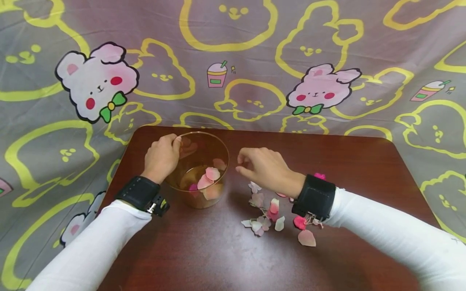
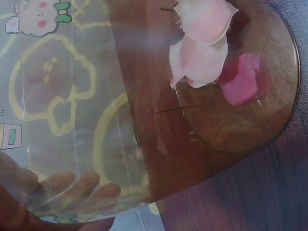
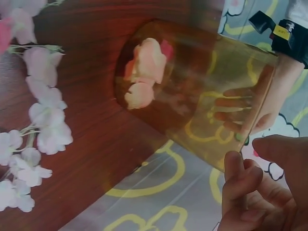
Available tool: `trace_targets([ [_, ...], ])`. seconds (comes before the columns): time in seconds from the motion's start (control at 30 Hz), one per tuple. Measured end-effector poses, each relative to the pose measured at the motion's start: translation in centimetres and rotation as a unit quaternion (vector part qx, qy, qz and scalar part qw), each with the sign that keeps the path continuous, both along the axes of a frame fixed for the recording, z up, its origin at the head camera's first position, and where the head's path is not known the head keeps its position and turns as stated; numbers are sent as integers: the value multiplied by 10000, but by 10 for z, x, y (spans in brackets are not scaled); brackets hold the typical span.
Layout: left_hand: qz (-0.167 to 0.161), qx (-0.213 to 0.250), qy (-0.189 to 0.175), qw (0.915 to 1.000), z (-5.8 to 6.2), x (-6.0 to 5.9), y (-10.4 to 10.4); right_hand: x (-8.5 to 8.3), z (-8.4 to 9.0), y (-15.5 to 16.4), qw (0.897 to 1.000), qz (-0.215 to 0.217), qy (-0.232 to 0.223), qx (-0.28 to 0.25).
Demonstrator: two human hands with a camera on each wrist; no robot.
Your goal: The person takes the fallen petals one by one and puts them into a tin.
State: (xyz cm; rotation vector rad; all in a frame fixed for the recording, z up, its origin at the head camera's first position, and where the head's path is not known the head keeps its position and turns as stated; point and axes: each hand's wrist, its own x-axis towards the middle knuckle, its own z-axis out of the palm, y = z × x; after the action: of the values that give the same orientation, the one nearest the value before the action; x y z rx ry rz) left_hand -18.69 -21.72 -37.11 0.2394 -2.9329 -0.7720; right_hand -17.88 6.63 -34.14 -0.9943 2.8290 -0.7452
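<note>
The amber jar (image 1: 193, 159) is on the table (image 1: 346, 157), petals (image 1: 206, 181) inside, your left hand (image 1: 162, 157) gripping its rim. Your right hand's (image 1: 269, 167) fingers curl loosely beside it, holding nothing visible. A tug on that one-sided grip, or a knock, could tip the jar. Only the head view shows a loose peach petal (image 1: 307, 238) on the table.

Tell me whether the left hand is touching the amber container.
Touching. The head view shows it: the left hand grips the amber container at its rim, with the thumb on the edge.
</note>
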Motion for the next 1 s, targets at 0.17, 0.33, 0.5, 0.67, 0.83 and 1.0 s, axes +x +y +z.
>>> trace_targets([
  [0.17,-2,-12,1,10000,0,-1,0,1,-7,14,9998,-40,-72,172],
  [0.33,0,9,3,10000,0,-1,0,0,-15,29,9992,-104,-245,296],
  [0.5,10,26,-42,10000,0,-1,0,3,-24,43,9983,-105,-405,417],
  [0.67,13,3,-24,10000,0,-1,0,7,-38,57,9940,-189,-724,793],
  [0.83,24,0,-33,10000,0,0,0,11,-55,68,9876,-153,-1013,1191],
  [1.0,29,16,-57,10000,0,0,0,17,-69,76,9828,-137,-1297,1311],
])
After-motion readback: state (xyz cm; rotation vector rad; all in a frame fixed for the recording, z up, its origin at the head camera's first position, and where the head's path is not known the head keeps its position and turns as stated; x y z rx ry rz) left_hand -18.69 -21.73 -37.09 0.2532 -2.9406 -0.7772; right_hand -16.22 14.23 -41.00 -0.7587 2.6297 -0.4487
